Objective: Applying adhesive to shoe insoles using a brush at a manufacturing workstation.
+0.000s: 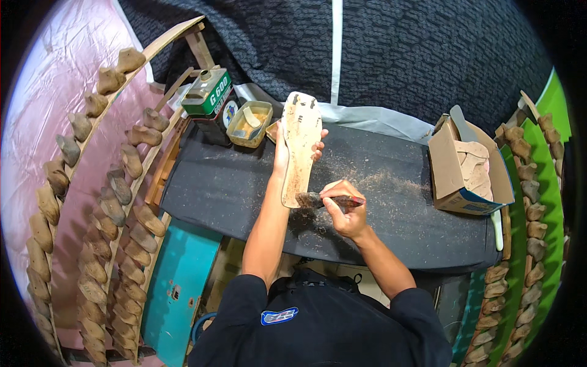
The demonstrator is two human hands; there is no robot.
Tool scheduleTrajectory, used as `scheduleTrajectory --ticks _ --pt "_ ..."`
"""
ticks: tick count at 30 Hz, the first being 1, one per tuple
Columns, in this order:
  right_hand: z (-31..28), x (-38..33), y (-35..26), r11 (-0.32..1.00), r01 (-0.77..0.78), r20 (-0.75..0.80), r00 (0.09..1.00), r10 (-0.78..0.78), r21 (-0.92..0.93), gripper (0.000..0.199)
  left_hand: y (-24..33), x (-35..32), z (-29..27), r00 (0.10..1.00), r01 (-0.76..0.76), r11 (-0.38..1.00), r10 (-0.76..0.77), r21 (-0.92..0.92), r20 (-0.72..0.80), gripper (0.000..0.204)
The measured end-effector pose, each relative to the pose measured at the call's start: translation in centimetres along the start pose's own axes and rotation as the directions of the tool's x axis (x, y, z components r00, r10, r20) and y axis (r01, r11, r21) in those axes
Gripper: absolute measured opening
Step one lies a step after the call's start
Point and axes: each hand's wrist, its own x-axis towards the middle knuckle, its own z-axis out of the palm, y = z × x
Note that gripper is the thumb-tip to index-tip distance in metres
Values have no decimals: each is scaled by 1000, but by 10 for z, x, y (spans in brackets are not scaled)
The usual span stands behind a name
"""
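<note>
My left hand (282, 147) holds a long tan shoe insole (300, 147) upright over the dark work table (232, 183), fingers wrapped behind its upper part. My right hand (344, 211) grips a brush with a dark reddish handle (347, 200). The brush's bristles (306, 200) touch the insole's lower right edge. Both forearms come up from my black shirt at the bottom.
A green can (208, 92) and a small tub of yellowish glue (249, 124) stand at the table's back left. An open cardboard box of insoles (468, 168) sits at the right. Racks of wooden shoe lasts (116, 202) flank both sides. Dust lies on the table.
</note>
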Motion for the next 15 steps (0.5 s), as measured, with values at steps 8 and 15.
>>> scheduleTrajectory --ticks 8,15 --pt "-51 5 0 995 8 86 996 0 -97 8 -58 -6 44 971 -60 862 167 504 -170 95" --pt "-88 23 -12 995 41 17 999 -39 -96 8 -83 -15 56 983 -16 768 131 640 -132 92"
